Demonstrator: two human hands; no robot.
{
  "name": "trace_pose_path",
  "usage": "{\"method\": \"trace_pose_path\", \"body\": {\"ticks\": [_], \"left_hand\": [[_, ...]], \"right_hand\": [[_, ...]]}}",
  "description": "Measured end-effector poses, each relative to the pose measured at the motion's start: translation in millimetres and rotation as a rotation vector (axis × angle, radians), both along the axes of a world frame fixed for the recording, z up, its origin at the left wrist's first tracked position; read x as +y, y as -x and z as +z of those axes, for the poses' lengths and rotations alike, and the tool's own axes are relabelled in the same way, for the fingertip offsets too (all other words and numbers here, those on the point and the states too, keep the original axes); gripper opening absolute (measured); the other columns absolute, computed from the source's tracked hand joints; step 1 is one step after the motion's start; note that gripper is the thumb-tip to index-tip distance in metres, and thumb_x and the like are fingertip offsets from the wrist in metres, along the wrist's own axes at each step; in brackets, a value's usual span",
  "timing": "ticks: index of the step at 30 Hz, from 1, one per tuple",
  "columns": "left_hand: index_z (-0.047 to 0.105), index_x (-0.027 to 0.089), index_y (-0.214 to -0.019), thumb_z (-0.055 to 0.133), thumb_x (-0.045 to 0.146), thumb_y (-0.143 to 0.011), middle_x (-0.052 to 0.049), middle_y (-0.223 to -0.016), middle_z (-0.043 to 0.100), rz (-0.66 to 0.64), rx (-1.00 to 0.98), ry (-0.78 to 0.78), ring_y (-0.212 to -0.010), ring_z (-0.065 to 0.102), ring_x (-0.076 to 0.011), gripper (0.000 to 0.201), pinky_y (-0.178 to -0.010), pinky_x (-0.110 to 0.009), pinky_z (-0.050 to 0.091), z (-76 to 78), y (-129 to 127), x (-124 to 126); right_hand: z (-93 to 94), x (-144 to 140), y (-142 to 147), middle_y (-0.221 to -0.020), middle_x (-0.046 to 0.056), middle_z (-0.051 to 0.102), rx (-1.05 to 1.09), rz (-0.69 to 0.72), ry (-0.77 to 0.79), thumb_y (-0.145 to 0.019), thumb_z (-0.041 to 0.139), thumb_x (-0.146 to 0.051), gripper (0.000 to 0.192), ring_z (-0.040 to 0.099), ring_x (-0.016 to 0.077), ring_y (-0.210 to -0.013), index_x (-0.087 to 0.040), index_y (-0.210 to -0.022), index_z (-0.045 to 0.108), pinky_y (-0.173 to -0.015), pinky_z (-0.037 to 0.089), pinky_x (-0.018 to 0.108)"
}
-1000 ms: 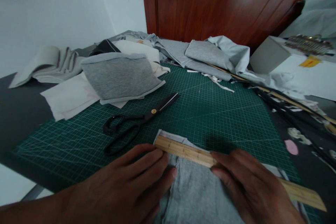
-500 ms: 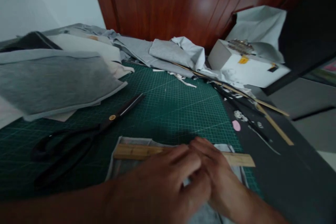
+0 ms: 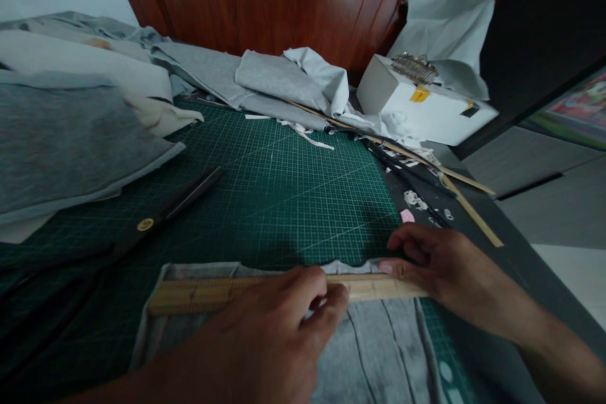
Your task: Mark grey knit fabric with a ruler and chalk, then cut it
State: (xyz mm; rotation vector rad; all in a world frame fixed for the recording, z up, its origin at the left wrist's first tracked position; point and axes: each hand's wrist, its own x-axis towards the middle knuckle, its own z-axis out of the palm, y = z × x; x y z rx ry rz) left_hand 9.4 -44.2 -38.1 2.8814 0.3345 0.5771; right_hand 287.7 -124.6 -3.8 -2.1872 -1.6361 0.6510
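Note:
A grey fabric piece [image 3: 379, 347] lies on the green cutting mat [image 3: 303, 202], with a wooden ruler [image 3: 203, 293] across it just below its far edge. My left hand [image 3: 284, 309] rests over the middle of the ruler, fingers bent and closed against it. At the fabric's far right corner is my right hand [image 3: 440, 265]. Its thumb touches the fabric's edge by the ruler's right end, which the hand partly hides, while the other fingers curl above the mat, apart from the thumb. Large black scissors [image 3: 127, 237] lie to the left.
Folded grey cloth [image 3: 284, 85] is heaped along the back, and more fabric pieces [image 3: 71, 132] lie at left. A white box [image 3: 426, 107] with metal clips [image 3: 415, 67] stands back right. Thin wooden strips [image 3: 473, 211] and a pink scrap [image 3: 407, 216] lie on the dark table.
My right hand has moved right, away from my left hand, to the fabric's corner. The left hand stays on the ruler. The view has shifted, so the scissors appear farther left.

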Motion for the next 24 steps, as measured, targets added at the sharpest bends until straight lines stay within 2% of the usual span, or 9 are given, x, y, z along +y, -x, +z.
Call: {"method": "trace_pose_path", "body": {"ticks": [4,7,9,14,20,24], "left_hand": [[0.062,0.016,-0.140,0.039,0.020,-0.103,-0.006,-0.120,0.071,0.006,-0.018,0.023,-0.105,0.063,-0.0202,0.043,-0.088,-0.028,0.052,-4.6,-1.9,-2.5],[0.062,0.016,-0.139,0.030,0.020,-0.107,-0.005,-0.116,0.072,-0.011,0.018,-0.005,-0.103,0.064,-0.0198,0.045,-0.086,-0.030,0.052,-4.4,-2.3,-3.5],[0.064,0.017,-0.137,0.031,0.021,-0.108,-0.003,-0.112,0.073,-0.014,0.004,-0.013,-0.099,0.065,-0.0191,0.044,-0.084,-0.029,0.052,-3.9,-3.1,-3.8],[0.066,0.015,-0.134,0.035,0.018,-0.107,-0.004,-0.110,0.073,-0.015,-0.029,-0.034,-0.098,0.067,-0.0181,0.041,-0.082,-0.026,0.051,-1.0,-4.6,-2.6],[0.061,0.016,-0.140,0.039,0.021,-0.105,-0.005,-0.128,0.071,-0.052,0.088,-0.037,-0.106,0.066,-0.0203,0.042,-0.085,-0.031,0.056,4.0,-0.4,0.7],[0.063,0.013,-0.139,0.047,0.025,-0.103,-0.007,-0.134,0.069,-0.056,0.061,-0.082,-0.109,0.066,-0.0232,0.041,-0.088,-0.033,0.055,0.2,-1.8,1.6]], "right_hand": [[-9.9,-1.5,-3.1,-0.063,-0.004,0.050,0.023,0.059,0.038,-0.099,0.062,-0.045,0.031,0.044,0.0113,-0.055,-0.020,-0.081,0.065,-0.047,0.032,0.024],[-13.6,-4.8,-8.1,-0.068,-0.002,0.060,-0.013,0.099,0.029,-0.102,0.058,-0.047,0.030,0.052,0.0118,-0.056,-0.020,-0.092,0.067,-0.048,0.037,0.024],[-14.9,-7.6,-12.5,-0.067,-0.003,0.060,-0.071,0.110,0.016,-0.101,0.060,-0.051,0.032,0.053,0.0117,-0.055,-0.021,-0.097,0.066,-0.046,0.037,0.023],[-15.8,-12.3,-15.7,-0.062,-0.003,0.059,-0.092,0.216,0.020,-0.106,0.052,-0.050,0.038,0.053,0.0104,-0.050,-0.022,-0.081,0.061,-0.044,0.037,0.023],[-21.7,-11.3,-21.4,-0.069,0.001,0.068,-0.243,0.275,-0.204,-0.108,0.047,-0.044,0.033,0.064,0.0135,-0.051,-0.022,-0.088,0.062,-0.048,0.046,0.025],[-24.7,-11.4,-26.6,-0.060,0.000,0.065,-0.312,0.241,-0.277,-0.107,0.046,-0.051,0.040,0.062,0.0135,-0.043,-0.023,-0.082,0.060,-0.042,0.043,0.025]]}}
